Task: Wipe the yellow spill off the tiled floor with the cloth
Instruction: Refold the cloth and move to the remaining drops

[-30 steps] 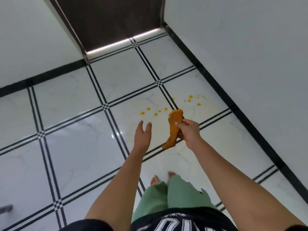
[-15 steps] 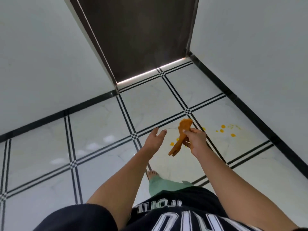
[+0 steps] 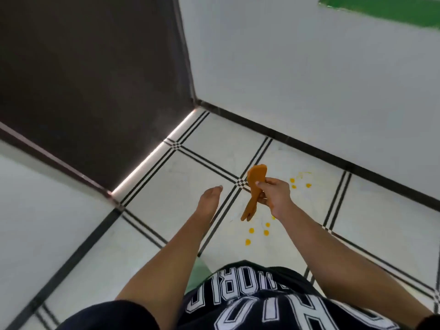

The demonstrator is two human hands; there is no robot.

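An orange cloth (image 3: 255,186) hangs bunched from my right hand (image 3: 273,191), whose fingers and thumb pinch it at mid-length, well above the floor. Yellow spill drops dot the white tiled floor (image 3: 190,186): one cluster (image 3: 258,232) lies below the cloth, another (image 3: 300,181) lies farther off, close to the wall. My left hand (image 3: 210,201) is stretched out to the left of the cloth, fingers straight, holding nothing.
A dark brown door (image 3: 95,91) fills the corner at the upper left, with a bright strip of light under it. A white wall with a black skirting (image 3: 333,158) runs along the right. A green band (image 3: 385,8) crosses the wall at the top right.
The view has swung right and up, so the door and corner now loom larger. Both hands stay held out in front, the right one still pinching the cloth; more spill drops show below it.
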